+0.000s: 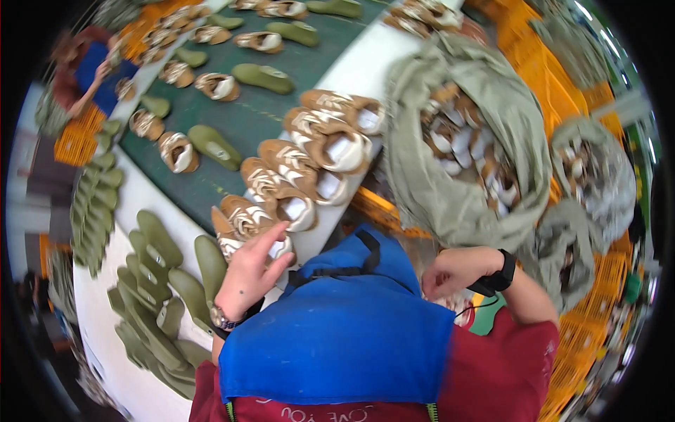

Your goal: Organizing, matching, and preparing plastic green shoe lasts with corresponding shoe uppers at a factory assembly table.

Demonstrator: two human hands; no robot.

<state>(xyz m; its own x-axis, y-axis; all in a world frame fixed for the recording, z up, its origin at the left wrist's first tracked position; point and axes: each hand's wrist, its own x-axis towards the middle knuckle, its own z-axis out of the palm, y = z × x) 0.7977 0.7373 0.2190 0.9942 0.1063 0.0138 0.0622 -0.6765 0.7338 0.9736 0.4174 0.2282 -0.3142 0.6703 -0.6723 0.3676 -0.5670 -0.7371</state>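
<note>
A dark green conveyor belt [246,119] is seen running diagonally between white side ledges [151,204], in a workshop lined with orange plastic crates [548,63]. Along the near ledge a row of brown shoe uppers with white lining is laid; about six can be counted there, the nearest one [246,225] lying under the left hand [252,271]. The left hand is partly open, its fingers spread and resting on that upper; no closed grip is shown. A wristwatch [221,318] is worn on that wrist.

The right hand [453,271] is held near the chest above a blue apron [337,330], fingers loosely curled; whether anything is held cannot be told. A black band [498,276] is worn on its wrist.

On the belt, roughly ten more uppers and about seven olive green insoles [264,77] are spread. A large heap of green insoles [158,302], too many to count, is piled on the left ledge. Three grey-green cloth sacks [457,176] holding more uppers are set to the right. Another person [88,74] is seen at the far end.
</note>
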